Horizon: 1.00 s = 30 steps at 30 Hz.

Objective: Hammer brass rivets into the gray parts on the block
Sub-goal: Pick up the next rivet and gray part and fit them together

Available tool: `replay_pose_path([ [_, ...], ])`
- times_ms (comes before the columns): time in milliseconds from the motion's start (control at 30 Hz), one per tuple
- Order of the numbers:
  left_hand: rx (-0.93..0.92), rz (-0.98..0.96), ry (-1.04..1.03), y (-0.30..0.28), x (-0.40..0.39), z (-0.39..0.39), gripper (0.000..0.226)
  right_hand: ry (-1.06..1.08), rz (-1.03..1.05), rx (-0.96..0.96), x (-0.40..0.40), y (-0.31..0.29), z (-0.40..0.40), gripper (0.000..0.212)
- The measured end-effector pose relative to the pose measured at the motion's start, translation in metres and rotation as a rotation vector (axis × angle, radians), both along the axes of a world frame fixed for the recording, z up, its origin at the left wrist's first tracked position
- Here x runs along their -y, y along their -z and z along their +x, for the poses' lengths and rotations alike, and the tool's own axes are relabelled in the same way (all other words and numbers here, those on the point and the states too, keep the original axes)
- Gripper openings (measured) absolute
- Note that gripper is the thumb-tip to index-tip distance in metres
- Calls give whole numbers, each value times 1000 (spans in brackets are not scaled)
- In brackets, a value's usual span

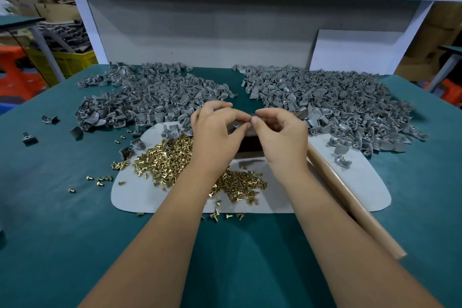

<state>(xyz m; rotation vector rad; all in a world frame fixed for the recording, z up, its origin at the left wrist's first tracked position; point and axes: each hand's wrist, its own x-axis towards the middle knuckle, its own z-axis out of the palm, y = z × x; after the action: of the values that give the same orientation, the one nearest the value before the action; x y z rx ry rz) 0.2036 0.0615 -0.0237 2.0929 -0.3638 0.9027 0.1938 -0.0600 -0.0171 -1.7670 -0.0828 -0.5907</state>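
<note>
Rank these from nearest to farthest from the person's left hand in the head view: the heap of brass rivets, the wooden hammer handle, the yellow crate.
1. Heap of brass rivets: just beside and under the left hand, on the white mat.
2. Wooden hammer handle: across on the right, beyond the right forearm.
3. Yellow crate: far left, off the table in the background.

No lettering, label, brand, number or sign can be read anywhere in this view.
</note>
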Motion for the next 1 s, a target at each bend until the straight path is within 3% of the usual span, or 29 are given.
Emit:
replay_pose_path([
  [167, -61, -5, 2, 0, -1, -1, 12, 41, -37, -12, -3, 2, 0, 25],
  [333, -267, -387, -42, -3, -15, 7, 37, 115, -49, -44, -1, 5, 2, 20],
  [433, -309, -473, -32, -2, -26, 10, 40, 150, -43, -76, 4, 8, 5, 15],
  [500, -364, -412, -22, -1, -25, 12, 31, 163, -56, -94, 6, 9, 7, 15],
  [700, -365, 59, -142, 5, -11, 8, 17, 155, -144, -73, 7, 11, 7, 12],
  [867, -346, 35, -158, 4, -11, 8, 12, 86, -267, -41, 2, 10, 3, 14],
  [1000, -348, -10, -54, 1, -10, 7, 11, 33, -366, -28, -1, 10, 2, 12],
])
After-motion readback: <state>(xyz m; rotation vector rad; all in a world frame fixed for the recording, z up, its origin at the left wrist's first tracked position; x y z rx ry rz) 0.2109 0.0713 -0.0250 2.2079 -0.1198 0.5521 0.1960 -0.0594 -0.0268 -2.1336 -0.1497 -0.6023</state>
